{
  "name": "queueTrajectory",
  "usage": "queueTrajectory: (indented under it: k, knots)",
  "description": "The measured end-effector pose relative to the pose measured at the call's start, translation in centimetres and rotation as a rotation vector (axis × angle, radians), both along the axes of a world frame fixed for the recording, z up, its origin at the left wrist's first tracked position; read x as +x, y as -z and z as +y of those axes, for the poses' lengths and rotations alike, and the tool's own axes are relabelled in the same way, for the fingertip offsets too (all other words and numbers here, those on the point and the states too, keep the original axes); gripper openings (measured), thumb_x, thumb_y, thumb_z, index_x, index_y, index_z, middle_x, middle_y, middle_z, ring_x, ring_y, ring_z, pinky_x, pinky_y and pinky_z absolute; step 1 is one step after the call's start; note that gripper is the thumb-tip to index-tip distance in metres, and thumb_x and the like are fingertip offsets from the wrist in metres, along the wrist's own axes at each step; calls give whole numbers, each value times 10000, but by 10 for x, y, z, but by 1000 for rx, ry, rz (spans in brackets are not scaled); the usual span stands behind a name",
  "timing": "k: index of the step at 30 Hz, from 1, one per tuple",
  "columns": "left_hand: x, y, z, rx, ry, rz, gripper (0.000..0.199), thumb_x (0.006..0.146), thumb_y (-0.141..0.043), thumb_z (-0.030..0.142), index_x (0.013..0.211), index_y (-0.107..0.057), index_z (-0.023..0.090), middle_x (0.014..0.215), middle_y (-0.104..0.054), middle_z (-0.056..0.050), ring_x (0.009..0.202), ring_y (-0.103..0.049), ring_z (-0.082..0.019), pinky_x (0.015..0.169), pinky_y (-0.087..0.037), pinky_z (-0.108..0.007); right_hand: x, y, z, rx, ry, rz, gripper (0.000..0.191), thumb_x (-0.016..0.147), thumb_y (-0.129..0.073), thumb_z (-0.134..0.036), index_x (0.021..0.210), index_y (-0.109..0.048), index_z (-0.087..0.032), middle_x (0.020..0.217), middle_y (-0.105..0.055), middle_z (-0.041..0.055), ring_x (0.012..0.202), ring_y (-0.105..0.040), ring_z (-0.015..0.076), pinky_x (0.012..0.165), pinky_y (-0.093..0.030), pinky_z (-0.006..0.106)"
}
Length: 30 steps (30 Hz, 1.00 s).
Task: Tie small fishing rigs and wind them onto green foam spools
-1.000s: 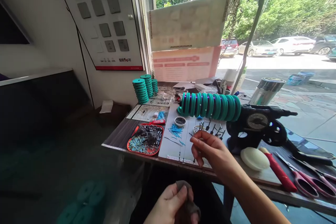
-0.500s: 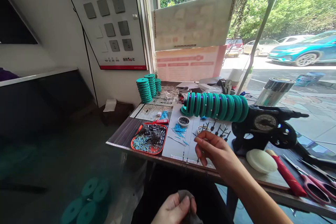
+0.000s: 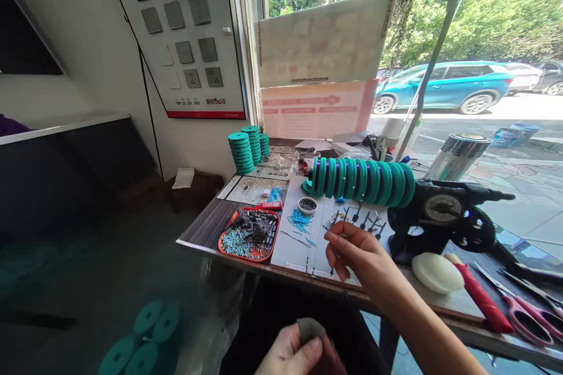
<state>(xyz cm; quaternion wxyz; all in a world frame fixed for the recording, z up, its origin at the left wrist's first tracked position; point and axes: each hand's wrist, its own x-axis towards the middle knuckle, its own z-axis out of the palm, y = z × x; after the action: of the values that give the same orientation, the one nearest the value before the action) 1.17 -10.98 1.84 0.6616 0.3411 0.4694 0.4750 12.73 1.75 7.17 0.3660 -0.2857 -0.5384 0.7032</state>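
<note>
The red tray [image 3: 275, 235] lies near the front edge of the counter [image 3: 202, 225], filled with small dark and silvery pieces and a heap of light-blue ones. Right of the tray, above the white sheet [image 3: 285, 253], the right hand [image 3: 352, 249] has its grip pinched, thumb against forefinger, on a thin dark piece [image 3: 326, 227] too small to identify. That piece sits to the right of the tray, about level with its middle. Nearer the person than the tray and to its right, off the counter, the left hand [image 3: 294, 353] has its grip clenched on a grey cloth [image 3: 311, 327], thumb pressed against curled fingers.

Just beside the tray's right side, light-blue sticks [image 3: 299, 220] lie scattered on the sheet; beyond them, right of the tray, stands a small bowl [image 3: 307, 213] of dark beads. A red tube [image 3: 269, 206] rests just behind the tray, and farther behind it rise stacks of green discs [image 3: 240, 154]. Well right of the tray, a black machine [image 3: 409, 246] carries a row of green spools [image 3: 363, 181]. Farther right of the tray lie a cream oval block [image 3: 437, 273], a red-handled brush [image 3: 486, 299] and pink-handled scissors [image 3: 523, 321].
</note>
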Motion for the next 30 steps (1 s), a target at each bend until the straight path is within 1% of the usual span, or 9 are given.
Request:
queueTrajectory:
  k: [2, 3, 5, 8, 12, 16, 21, 24, 30]
  knots:
    - [0, -16, 11, 139, -19, 157, 86, 653, -579, 152, 725, -625, 145, 940, -593, -65, 927, -492, -178, 833, -307, -258, 2, -3, 1, 38, -7, -49, 257, 724, -581, -396, 655, -484, -168, 493, -527, -35, 314, -306, 40, 359, -144, 202]
    - [0, -24, 18, 186, -38, 147, 217, 645, -540, 80, 830, -616, 162, 981, -595, -55, 979, -478, -179, 876, -286, -271, 2, -4, 2, 62, -3, -77, 259, 717, -587, -398, 645, -500, -166, 450, -480, -53, 314, -259, 37, 361, -122, 207]
    - [3, -38, 34, 216, -39, 16, 353, 685, -493, 80, 1023, -522, 178, 853, -633, -39, 899, -530, -170, 862, -314, -310, 4, -7, 3, 104, 14, -115, 259, 696, -604, -403, 628, -529, -165, 408, -388, -77, 344, -224, 47, 370, -132, 210]
    - [12, -49, 53, 219, -109, -100, 233, 786, -460, 253, 988, -492, 141, 649, -611, -27, 661, -552, -145, 722, -384, -304, 5, -9, 4, 136, 40, -105, 253, 672, -625, -401, 614, -542, -169, 486, -448, -50, 426, -340, 73, 408, -248, 204]
    - [22, -49, 63, 181, -213, -105, 228, 769, -494, 366, 728, -490, 141, 539, -559, -7, 501, -488, -105, 545, -365, -239, 4, -5, 3, 120, 25, -73, 242, 687, -622, -390, 621, -534, -174, 502, -466, -53, 444, -433, 82, 417, -314, 194]
    - [24, -50, 66, 170, -220, -124, 253, 759, -502, 390, 727, -504, 140, 511, -537, 3, 470, -454, -89, 506, -329, -213, 2, 1, 2, 2, -74, -15, 235, 717, -586, -415, 676, -509, -196, 514, -466, -71, 299, -419, 70, 307, -267, 197]
    - [22, -53, 68, 230, -224, -41, 276, 754, -509, 391, 682, -541, 127, 547, -522, 3, 467, -416, -69, 488, -306, -199, 1, 1, 3, -51, -46, 60, 216, 705, -623, -372, 663, -538, -177, 458, -431, -72, 369, -396, 61, 369, -293, 183]
    - [23, -53, 67, 251, -246, -12, 232, 755, -509, 359, 714, -545, 134, 656, -516, -2, 514, -446, -79, 508, -350, -211, -1, -3, 3, -107, -16, 164, 198, 709, -624, -347, 677, -539, -171, 478, -488, -62, 342, -290, 30, 364, -255, 175]
    - [26, -46, 63, 408, -317, 205, 214, 778, -456, 231, 580, -413, 163, 460, -298, 72, 440, -249, -57, 437, -227, -200, -9, -11, 1, -159, 35, 224, 219, 683, -651, -318, 685, -487, -173, 396, -399, -88, 351, -202, 22, 347, -90, 156]
